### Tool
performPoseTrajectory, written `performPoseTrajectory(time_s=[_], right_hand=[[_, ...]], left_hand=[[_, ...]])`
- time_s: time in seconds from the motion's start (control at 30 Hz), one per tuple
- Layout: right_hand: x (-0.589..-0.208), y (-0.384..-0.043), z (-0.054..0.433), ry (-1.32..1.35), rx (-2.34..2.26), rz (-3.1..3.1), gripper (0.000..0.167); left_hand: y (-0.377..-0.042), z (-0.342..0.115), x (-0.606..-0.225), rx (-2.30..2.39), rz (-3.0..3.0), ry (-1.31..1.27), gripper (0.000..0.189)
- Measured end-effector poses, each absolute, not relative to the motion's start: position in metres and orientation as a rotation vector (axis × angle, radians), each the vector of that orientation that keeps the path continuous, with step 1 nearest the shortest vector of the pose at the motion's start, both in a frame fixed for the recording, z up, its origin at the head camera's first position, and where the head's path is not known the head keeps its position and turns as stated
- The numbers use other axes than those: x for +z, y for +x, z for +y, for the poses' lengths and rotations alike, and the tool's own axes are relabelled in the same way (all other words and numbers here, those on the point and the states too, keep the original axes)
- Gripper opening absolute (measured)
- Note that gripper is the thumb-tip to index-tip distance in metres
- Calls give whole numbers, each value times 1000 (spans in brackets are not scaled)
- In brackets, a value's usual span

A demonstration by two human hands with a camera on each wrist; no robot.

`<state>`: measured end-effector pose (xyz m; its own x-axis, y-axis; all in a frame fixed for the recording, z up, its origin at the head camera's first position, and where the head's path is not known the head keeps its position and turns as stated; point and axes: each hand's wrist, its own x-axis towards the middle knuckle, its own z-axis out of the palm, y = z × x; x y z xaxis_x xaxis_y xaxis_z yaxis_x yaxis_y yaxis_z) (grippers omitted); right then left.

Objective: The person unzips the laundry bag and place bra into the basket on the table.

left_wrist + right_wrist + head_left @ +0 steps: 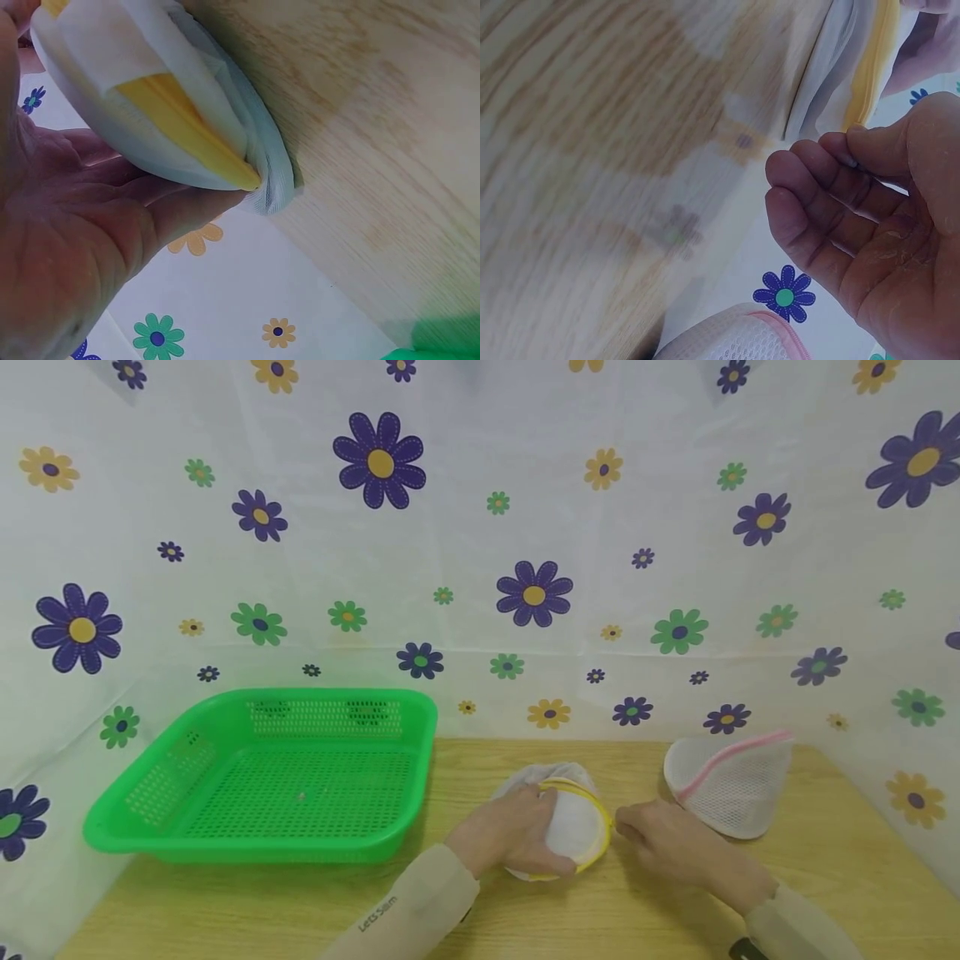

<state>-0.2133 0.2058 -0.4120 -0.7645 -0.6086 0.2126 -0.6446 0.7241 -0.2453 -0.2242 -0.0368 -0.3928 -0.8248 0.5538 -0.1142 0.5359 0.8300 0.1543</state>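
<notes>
A white mesh laundry bag (pixel 576 823) with a yellow zipper band stands on the table in the middle of the head view. My left hand (pixel 521 833) grips it from the left, thumb in front and fingers over its top. At the bag's right edge, my right hand (pixel 671 843) pinches the end of the yellow zipper (pixel 871 71) between thumb and index finger. The zipper tab itself is hidden by those fingertips. Seen from the left wrist, the fingers lie along the bag's rounded white side (pixel 112 124).
A green plastic basket (pixel 262 845) with perforated walls stands on the left of the wooden table (pixel 517 927). Behind my right hand sits another white mesh bag (pixel 742 793) with a pink zipper band. A flower-printed white sheet (pixel 450 543) hangs behind the table.
</notes>
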Motion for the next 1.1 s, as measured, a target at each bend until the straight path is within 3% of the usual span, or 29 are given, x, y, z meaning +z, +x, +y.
performPoseTrajectory(time_s=[1.1], right_hand=[[-410,-202,204,1009,491,-2825,29]], left_hand=[[-228,-37,-396,165,2859,844,86]])
